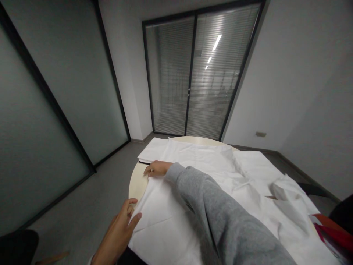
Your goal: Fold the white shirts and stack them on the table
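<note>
A large white sheet (209,176) lies spread and rumpled over a round cream table (136,184). My right hand (156,168), in a grey sleeve, reaches across to the left side of the table and pinches the sheet's edge there. Closer to me, my left hand (124,221) grips a lower corner of the same sheet at the table's rim, fingers curled around the fabric.
Grey floor (91,198) lies left of the table. Frosted glass partitions stand on the left and a glass double door with blinds (193,77) at the back. A red object (335,230) lies at the right edge, a dark shape (16,244) at bottom left.
</note>
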Available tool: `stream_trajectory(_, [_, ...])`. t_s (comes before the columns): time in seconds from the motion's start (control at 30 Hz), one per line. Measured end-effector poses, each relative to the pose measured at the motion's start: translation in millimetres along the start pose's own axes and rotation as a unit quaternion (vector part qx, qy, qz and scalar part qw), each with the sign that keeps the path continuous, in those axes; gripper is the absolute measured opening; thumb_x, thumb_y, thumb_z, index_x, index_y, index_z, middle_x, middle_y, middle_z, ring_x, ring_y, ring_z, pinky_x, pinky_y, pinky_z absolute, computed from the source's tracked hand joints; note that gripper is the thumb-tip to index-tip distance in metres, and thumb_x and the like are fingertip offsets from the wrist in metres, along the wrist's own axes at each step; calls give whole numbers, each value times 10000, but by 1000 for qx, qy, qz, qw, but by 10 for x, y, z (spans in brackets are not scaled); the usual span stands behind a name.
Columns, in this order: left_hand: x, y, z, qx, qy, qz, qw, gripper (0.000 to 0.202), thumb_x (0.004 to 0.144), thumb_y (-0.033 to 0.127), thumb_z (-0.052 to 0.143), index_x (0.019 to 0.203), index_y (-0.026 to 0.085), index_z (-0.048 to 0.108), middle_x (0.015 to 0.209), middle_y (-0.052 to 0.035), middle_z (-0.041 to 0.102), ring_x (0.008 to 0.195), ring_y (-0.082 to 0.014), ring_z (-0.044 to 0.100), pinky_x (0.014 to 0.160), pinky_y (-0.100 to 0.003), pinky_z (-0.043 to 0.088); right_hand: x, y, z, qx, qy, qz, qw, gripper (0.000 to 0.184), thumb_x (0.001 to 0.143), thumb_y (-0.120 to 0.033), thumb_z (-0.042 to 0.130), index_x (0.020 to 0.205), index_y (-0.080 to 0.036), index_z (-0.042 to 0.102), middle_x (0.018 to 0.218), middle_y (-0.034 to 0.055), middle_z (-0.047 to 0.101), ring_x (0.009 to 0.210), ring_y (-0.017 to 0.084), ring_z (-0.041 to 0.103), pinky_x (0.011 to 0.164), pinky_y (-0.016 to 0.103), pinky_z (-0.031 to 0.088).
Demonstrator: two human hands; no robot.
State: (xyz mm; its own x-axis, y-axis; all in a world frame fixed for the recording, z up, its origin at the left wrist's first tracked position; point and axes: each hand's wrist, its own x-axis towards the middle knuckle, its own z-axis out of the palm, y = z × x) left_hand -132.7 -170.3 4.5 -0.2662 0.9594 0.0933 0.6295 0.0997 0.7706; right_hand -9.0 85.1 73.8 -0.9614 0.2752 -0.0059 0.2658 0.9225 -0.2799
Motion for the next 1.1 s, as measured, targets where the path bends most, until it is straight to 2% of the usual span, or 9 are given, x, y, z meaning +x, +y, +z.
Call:
stream_trajectory(0.07, [-29, -25, 7, 0, -5, -13, 1000, 508, 820, 624, 518, 1167, 254, 504, 663, 59, 466, 604, -218, 562, 587, -317, 416, 52, 81, 47, -8, 14, 15, 1000, 136, 888, -79, 684, 974, -158, 755, 992, 28, 762, 910, 147, 687, 828, 219, 465])
stream_trajectory(0.2, [-53, -78, 23, -14, -33, -50, 998, 568, 813, 625, 513, 1218, 227, 484, 667, 77, 435, 562, -191, 532, 575, -305, 410, -7, 155, 124, -35, 88, 57, 994, 284, 908, 11, 537, 1105, -107, 704, 1128, 126, 706, 1001, 197, 655, 869, 282, 446])
stream_trajectory(0.33, [-36, -32, 21, -30, -35, -66, 997, 593, 814, 662, 494, 1206, 218, 486, 645, 81, 438, 570, -189, 546, 547, -289, 382, -68, 91, 166, -37, 88, 21, 995, 231, 1037, -198, 504, 1110, -152, 718, 1130, 101, 695, 1008, 188, 637, 899, 290, 433])
stream_trajectory(0.43, [-29, 28, -1, -55, -47, -74, 995, 592, 843, 691, 454, 1196, 216, 490, 618, 62, 512, 604, -214, 588, 547, -297, 392, -98, 30, 159, -62, 59, 0, 996, 322, 1051, -401, 513, 1052, -178, 746, 1118, 96, 712, 1060, 230, 607, 938, 354, 408])
stream_trajectory(0.53, [-39, 39, -10, -95, -65, -83, 990, 612, 860, 706, 425, 1222, 215, 474, 644, 35, 600, 598, -220, 603, 549, -305, 408, -132, -2, 157, -116, 21, 4, 993, 317, 1035, -434, 527, 1024, -203, 743, 1125, 85, 724, 1112, 270, 560, 950, 426, 369])
stream_trajectory(0.63, [-57, 13, 12, -91, -63, -79, 991, 625, 865, 703, 415, 1241, 206, 468, 650, 35, 606, 577, -212, 595, 560, -307, 413, -138, -40, 201, -151, 48, 20, 987, 301, 1045, -418, 512, 1062, -186, 702, 1176, 94, 695, 1127, 267, 527, 942, 438, 356])
stream_trajectory(0.83, [-33, -77, -68, 102, -48, -29, 993, 470, 948, 480, 354, 1302, 207, 497, 688, 9, 626, 675, -246, 678, 673, -338, 466, -90, -231, 334, -246, 125, 18, 961, 327, 1069, -408, 462, 1100, -138, 644, 1166, 131, 634, 1121, 273, 494, 960, 444, 352])
stream_trajectory(0.97, [161, -7, -328, 227, -12, 61, 972, 437, 928, 410, 466, 1304, 215, 571, 1076, -106, 728, 1021, -298, 706, 897, -407, 515, -293, -400, 296, -202, 166, 79, 962, 300, 1063, -392, 474, 1232, -179, 604, 1269, 122, 601, 1158, 270, 496, 981, 451, 374])
stream_trajectory(1.1, [438, 236, -339, 282, -14, 210, 936, 579, 964, 537, 507, 1455, 230, 523, 1466, -119, 588, 1342, -325, 547, 1108, -479, 438, -871, -544, 268, -130, 203, 150, 959, 487, 1063, -478, 435, 1467, -208, 468, 1502, 139, 488, 1340, 302, 425, 1087, 513, 345])
